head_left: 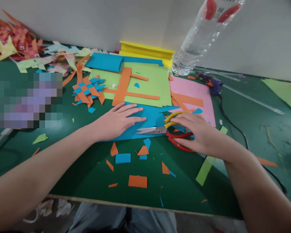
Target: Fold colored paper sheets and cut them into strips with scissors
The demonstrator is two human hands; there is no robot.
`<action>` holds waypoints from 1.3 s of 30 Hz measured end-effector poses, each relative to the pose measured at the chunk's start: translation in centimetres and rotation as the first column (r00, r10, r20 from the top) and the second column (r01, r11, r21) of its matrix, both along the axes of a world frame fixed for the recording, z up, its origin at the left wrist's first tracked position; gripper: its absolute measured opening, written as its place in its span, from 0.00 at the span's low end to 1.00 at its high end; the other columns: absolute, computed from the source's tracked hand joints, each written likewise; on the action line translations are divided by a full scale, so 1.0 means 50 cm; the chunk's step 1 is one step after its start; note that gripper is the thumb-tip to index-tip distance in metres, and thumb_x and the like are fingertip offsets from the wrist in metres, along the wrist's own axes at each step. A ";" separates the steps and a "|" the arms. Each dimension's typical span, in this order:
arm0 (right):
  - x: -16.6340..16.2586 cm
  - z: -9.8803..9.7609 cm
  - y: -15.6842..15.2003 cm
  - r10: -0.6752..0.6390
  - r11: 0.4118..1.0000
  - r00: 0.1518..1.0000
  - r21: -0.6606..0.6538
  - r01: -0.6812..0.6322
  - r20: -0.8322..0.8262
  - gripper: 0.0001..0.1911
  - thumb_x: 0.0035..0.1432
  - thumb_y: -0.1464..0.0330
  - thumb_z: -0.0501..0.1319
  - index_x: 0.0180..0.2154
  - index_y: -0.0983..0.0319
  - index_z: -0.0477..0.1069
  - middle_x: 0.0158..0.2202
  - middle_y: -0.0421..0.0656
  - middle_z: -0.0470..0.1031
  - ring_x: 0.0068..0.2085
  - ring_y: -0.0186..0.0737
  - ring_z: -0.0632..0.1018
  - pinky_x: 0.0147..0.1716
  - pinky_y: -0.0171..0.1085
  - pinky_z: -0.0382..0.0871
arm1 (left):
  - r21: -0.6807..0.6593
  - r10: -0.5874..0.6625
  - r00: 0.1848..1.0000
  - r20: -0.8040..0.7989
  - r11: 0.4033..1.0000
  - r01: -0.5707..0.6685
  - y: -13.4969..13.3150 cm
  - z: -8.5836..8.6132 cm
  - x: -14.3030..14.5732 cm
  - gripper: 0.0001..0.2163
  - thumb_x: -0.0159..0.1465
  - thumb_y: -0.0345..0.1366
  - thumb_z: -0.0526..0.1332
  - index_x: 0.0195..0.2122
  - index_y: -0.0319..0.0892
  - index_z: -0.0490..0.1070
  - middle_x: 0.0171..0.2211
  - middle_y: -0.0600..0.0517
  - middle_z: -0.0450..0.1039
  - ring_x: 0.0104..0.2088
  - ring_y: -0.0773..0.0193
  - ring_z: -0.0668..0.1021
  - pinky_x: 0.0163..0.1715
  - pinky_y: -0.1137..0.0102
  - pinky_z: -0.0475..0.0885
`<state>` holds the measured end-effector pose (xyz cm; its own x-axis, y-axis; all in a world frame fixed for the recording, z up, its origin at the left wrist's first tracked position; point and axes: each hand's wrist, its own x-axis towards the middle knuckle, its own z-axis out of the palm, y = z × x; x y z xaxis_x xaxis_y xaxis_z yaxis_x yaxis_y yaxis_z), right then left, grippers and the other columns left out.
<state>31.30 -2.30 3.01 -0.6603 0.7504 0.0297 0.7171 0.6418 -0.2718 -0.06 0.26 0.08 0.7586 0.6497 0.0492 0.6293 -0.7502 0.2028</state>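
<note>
My left hand (122, 119) lies flat, fingers spread, on a sheet of blue paper (147, 113). My right hand (196, 131) holds a pair of scissors (152, 130) by its red and yellow handles. The blades point left over the lower part of the blue sheet and are slightly parted, their tips near my left fingers. Just behind the blue sheet lie green sheets (151, 77) with orange strips (122, 86) across them. A woven orange and blue paper piece (86, 90) is left of these. Blue and orange scraps (137, 181) are scattered in front.
A water bottle (196, 38) leans by the wall, next to folded yellow paper (146, 50). Right of a pink sheet (191, 89) is a glue gun (210, 82) with a black cord. Finished paper fish (21, 42) are heaped at the far left, above a blurred-out object (31, 103).
</note>
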 end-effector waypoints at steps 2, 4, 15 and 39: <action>-0.003 -0.002 -0.001 0.004 1.000 1.000 0.009 -0.004 -0.006 0.18 0.60 0.59 0.60 0.51 0.55 0.68 0.55 0.48 0.73 0.59 0.55 0.71 0.56 0.56 0.63 | 0.000 0.001 1.000 0.000 1.000 -0.001 -0.001 0.000 0.001 0.21 0.74 0.36 0.42 0.65 0.53 0.61 0.69 0.55 0.53 0.69 0.60 0.54 0.68 0.54 0.48; -0.006 -0.002 -0.002 0.007 1.000 1.000 0.012 -0.007 -0.012 0.17 0.60 0.59 0.60 0.51 0.54 0.69 0.54 0.48 0.74 0.59 0.55 0.71 0.55 0.55 0.63 | 0.010 0.011 1.000 0.014 1.000 -0.011 -0.002 -0.001 0.003 0.21 0.74 0.35 0.42 0.64 0.53 0.62 0.69 0.54 0.53 0.69 0.59 0.55 0.68 0.53 0.47; 0.010 0.004 0.008 -0.032 0.999 0.999 0.017 0.033 -0.013 0.18 0.58 0.58 0.61 0.49 0.55 0.71 0.55 0.46 0.74 0.57 0.56 0.73 0.53 0.54 0.63 | 0.009 0.130 0.949 0.289 0.990 -0.139 -0.009 0.002 0.021 0.19 0.73 0.33 0.43 0.61 0.43 0.65 0.62 0.46 0.64 0.63 0.57 0.63 0.66 0.52 0.53; 0.003 0.005 0.004 0.000 0.999 1.000 0.036 0.000 0.006 0.17 0.60 0.59 0.59 0.49 0.56 0.66 0.54 0.46 0.73 0.59 0.52 0.71 0.53 0.50 0.59 | 0.262 -0.110 0.994 0.009 0.959 0.104 0.012 -0.001 -0.008 0.17 0.74 0.33 0.46 0.58 0.45 0.69 0.63 0.45 0.62 0.64 0.51 0.62 0.61 0.52 0.60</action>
